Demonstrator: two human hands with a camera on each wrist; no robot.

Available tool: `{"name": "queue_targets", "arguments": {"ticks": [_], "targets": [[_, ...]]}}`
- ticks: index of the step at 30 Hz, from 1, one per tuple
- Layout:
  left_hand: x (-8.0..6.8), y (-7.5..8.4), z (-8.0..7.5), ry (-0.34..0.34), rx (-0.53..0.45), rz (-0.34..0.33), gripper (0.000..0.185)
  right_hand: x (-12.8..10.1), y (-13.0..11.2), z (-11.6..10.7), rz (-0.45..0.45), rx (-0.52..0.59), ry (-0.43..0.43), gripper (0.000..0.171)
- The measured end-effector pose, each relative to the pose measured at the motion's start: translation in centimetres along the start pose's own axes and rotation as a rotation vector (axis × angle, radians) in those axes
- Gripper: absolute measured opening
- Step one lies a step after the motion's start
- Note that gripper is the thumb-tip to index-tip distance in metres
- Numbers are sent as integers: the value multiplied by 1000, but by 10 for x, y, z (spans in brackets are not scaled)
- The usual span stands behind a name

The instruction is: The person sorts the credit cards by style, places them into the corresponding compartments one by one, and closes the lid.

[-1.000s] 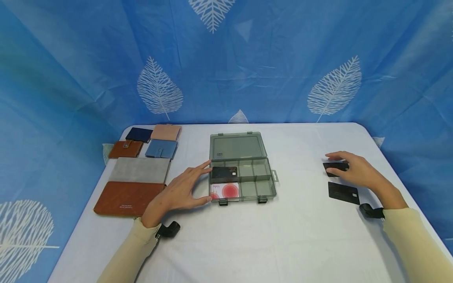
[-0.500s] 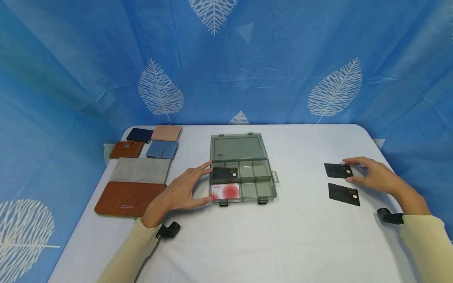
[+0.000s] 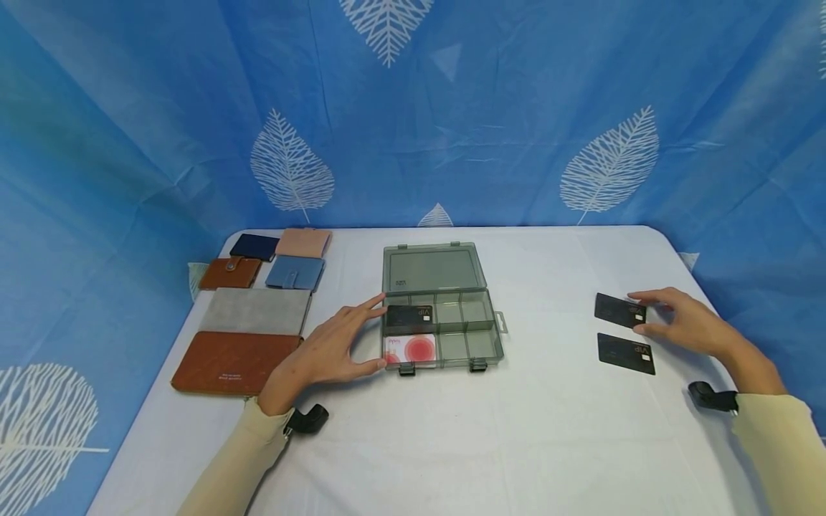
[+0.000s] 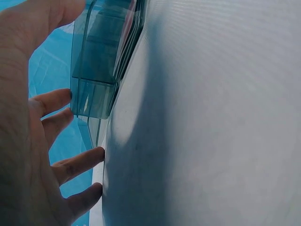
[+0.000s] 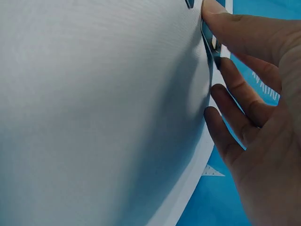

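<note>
A clear grey compartment box [image 3: 445, 269] lies open at the table's middle, also seen in the left wrist view [image 4: 101, 70]. In its left cells lie a black card [image 3: 409, 315] and a white card with red circles [image 3: 411, 349]. My left hand [image 3: 325, 351] rests with straight fingers [image 4: 61, 101] against the box's left side. At the right, my right hand [image 3: 684, 326] pinches the right edge of a black card [image 3: 618, 310] between thumb and fingers [image 5: 244, 37], with that edge slightly raised. A second black card [image 3: 626, 353] lies flat just nearer.
Several wallets lie at the table's left: a large brown one [image 3: 232, 362], a grey one [image 3: 254, 310], and smaller brown, navy, pink and blue ones behind. The white table [image 3: 452, 444] is ringed by a blue leaf-print curtain [image 3: 452, 143].
My right hand slid from on top of the far black card to its right edge and took hold of it; the card now sits slightly tilted. The left hand has not moved.
</note>
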State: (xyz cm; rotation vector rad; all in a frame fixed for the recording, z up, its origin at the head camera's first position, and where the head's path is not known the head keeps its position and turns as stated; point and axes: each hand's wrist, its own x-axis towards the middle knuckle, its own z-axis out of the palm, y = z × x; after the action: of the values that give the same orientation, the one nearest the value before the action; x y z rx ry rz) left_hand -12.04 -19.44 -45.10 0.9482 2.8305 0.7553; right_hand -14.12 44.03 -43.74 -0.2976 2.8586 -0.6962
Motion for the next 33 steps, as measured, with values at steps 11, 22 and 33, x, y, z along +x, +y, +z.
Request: {"name": "queue_targets", "arguments": {"ticks": [11, 22, 33], "targets": [[-2, -2, 1, -2, -11, 1, 94, -9, 2, 7, -19, -1, 117, 58], [-1, -1, 2, -10, -15, -1, 96, -8, -17, 15, -52, 139, 204, 37], [-1, -2, 2, 1, -12, 4, 95, 17, -88, 21, -110, 163, 213, 34]]}}
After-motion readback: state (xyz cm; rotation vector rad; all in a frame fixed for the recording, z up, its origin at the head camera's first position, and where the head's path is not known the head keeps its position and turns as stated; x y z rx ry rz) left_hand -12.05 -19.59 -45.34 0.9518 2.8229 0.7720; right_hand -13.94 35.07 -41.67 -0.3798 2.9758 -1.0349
